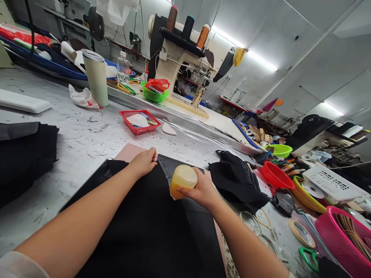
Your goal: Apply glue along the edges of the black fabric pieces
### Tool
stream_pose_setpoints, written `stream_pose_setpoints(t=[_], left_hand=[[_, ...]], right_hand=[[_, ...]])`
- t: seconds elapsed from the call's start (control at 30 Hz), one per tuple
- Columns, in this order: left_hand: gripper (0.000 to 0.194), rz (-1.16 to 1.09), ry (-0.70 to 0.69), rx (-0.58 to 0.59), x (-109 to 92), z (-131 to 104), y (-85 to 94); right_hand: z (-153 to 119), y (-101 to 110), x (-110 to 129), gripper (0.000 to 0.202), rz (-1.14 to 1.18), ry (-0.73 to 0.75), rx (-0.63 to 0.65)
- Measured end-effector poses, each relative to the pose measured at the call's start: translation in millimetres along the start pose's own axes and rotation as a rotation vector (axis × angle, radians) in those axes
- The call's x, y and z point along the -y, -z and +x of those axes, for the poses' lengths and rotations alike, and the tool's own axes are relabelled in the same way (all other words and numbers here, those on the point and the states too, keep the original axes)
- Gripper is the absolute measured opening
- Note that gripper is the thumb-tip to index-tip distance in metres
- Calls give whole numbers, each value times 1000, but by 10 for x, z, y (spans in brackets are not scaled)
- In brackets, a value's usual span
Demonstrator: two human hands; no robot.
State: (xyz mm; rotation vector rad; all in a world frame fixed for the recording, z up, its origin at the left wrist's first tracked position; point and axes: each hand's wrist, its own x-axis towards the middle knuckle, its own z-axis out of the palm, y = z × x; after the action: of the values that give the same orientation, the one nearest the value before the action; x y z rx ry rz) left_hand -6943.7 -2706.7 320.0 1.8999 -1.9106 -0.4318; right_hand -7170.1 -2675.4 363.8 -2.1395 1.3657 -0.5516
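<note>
My right hand (204,190) is wrapped round a translucent plastic bottle (184,177) holding yellow-orange liquid. The bottle is tipped over, its base up and its lower end down at the black material. A shiny wet-looking strip (165,170) runs along the top edge of that material beside the bottle. With curled fingers, my left hand (146,162) grips the far edge of the black fabric (139,224), left of the strip. Under the fabric lies a pink sheet (130,151), showing at the back and right side. The bottle's mouth is hidden.
Behind the work are a red basket (139,122), a cream tumbler (97,79) and a sewing machine (185,58). Black fabric pieces lie left (26,162) and right (236,179). Further right are a tape roll (302,233), green-handled scissors (309,258) and a pink basin (327,227).
</note>
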Motion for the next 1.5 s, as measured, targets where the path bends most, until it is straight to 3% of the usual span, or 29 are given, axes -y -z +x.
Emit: stream_pose_setpoints(t=[0.4, 0.7, 0.97, 1.1, 1.27, 1.4, 1.5], left_hand=[[20, 59, -33, -42, 11, 54, -29], [25, 83, -15, -41, -34, 69, -12], [16, 112, -12, -36, -75, 36, 12], [10, 110, -48, -43, -67, 26, -3], [8, 110, -97, -56, -44, 3, -4], [18, 146, -88, -50, -40, -38, 37], [30, 221, -23, 5, -56, -69, 95]], right_hand=[[-706, 169, -139, 49, 103, -49, 64], [-1170, 216, -200, 46, 91, -60, 42], [-1503, 256, -249, 44, 97, -47, 8], [-1451, 190, -274, 44, 84, -22, -35], [-997, -10, -284, 51, 6, 47, -143], [-627, -93, -238, 59, 111, 78, -332], [-648, 38, -259, 56, 289, -8, -499]])
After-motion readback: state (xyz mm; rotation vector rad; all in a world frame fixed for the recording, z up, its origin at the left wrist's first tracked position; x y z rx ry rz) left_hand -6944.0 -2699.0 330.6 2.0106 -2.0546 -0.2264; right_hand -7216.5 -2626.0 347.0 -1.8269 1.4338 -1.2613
